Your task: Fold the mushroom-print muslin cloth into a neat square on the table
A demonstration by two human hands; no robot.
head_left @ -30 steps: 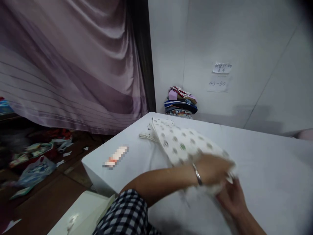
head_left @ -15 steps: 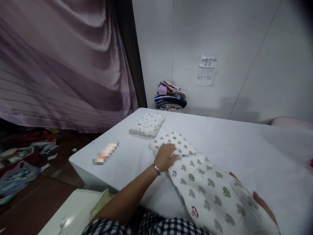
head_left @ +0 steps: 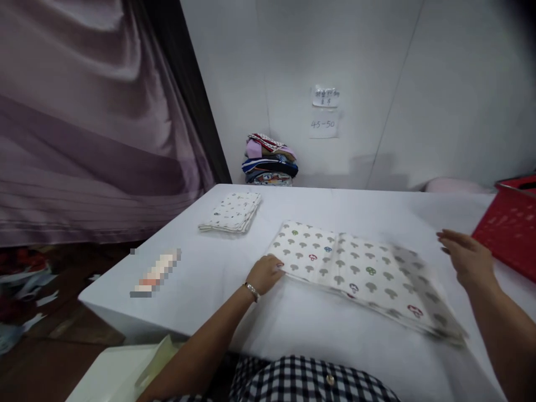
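A white cloth with a mushroom print (head_left: 355,271) lies folded into a long flat strip on the white table (head_left: 318,346). My left hand (head_left: 264,273), a bracelet on its wrist, pinches the cloth's near left corner with the fingers closed on the edge. Off the cloth's far right end hovers my right hand (head_left: 464,255), fingers stretched out and holding nothing. A smaller folded white cloth with tiny prints (head_left: 231,212) rests near the table's far left corner.
A stack of folded coloured clothes (head_left: 269,164) sits against the white wall, under two paper notes (head_left: 324,111). A red basket (head_left: 508,223) stands at the right edge. Purple curtain (head_left: 84,123) hangs left; a small blurred item (head_left: 154,272) lies near the table's left edge.
The mushroom cloth has been turned and laid flat across the table. My right hand has let go of it and lifted to the right. My left hand slid to its near corner.
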